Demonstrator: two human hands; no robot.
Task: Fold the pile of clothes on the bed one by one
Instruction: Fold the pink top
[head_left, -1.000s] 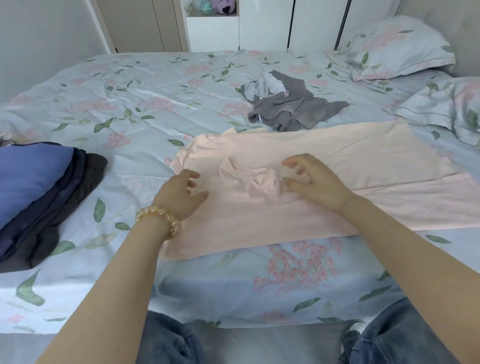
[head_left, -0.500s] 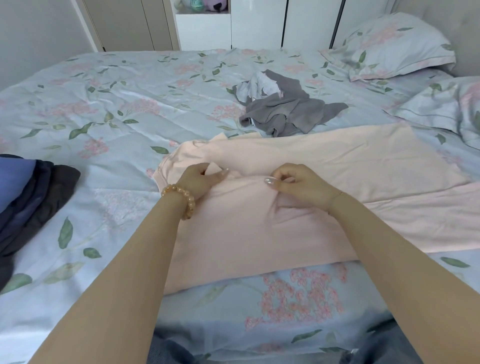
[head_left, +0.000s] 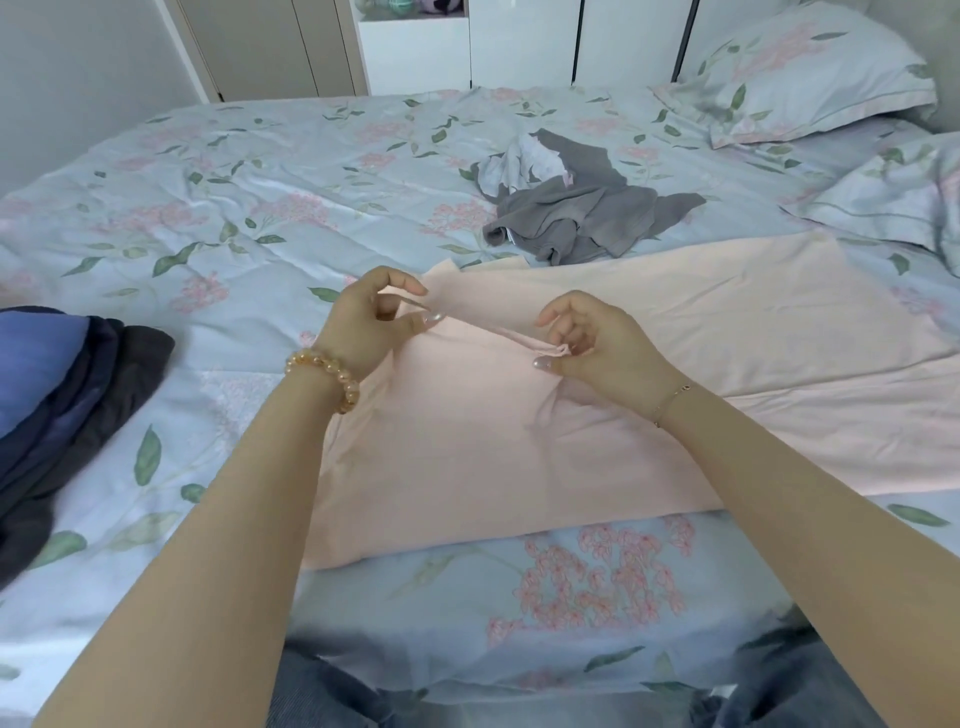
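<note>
Both hands are up on the pink garment (head_left: 519, 441), which lies spread flat right under them: the left hand (head_left: 363, 322) pinches its folded edge between thumb and forefinger, and the right hand (head_left: 597, 348) pinches a bunched bit of that same edge. Beyond the hands sits the crumpled grey pile (head_left: 576, 208); left of the left hand, a dark folded stack (head_left: 62, 395).
</note>
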